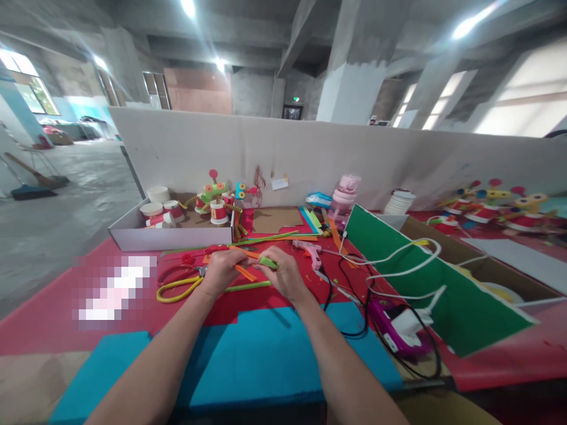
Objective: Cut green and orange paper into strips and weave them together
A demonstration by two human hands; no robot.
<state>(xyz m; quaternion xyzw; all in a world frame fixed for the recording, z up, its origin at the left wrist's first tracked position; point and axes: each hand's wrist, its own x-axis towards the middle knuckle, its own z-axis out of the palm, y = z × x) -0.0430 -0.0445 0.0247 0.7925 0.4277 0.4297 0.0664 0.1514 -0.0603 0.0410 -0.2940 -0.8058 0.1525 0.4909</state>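
Note:
My left hand (222,273) is closed around orange paper strips (245,273) above the red table cover. Close beside it, my right hand (282,274) pinches a small folded green paper piece (268,262). An orange strip runs between both hands; whether the right fingers also grip it is unclear. Yellow-handled scissors (179,289) lie left of my left hand, with a red-handled tool (188,259) just behind. Long green paper strips (266,238) lie beyond the hands. A pink glue gun (309,252) rests to the right of my right hand.
A white box (170,238) holds paper cups and a paper-cup figure (218,211) at the back left. A green board (434,283) stands at right, near a purple power strip (390,330) with tangled cables. Blue sheets (257,360) cover the front edge. A pink bottle (345,198) stands behind.

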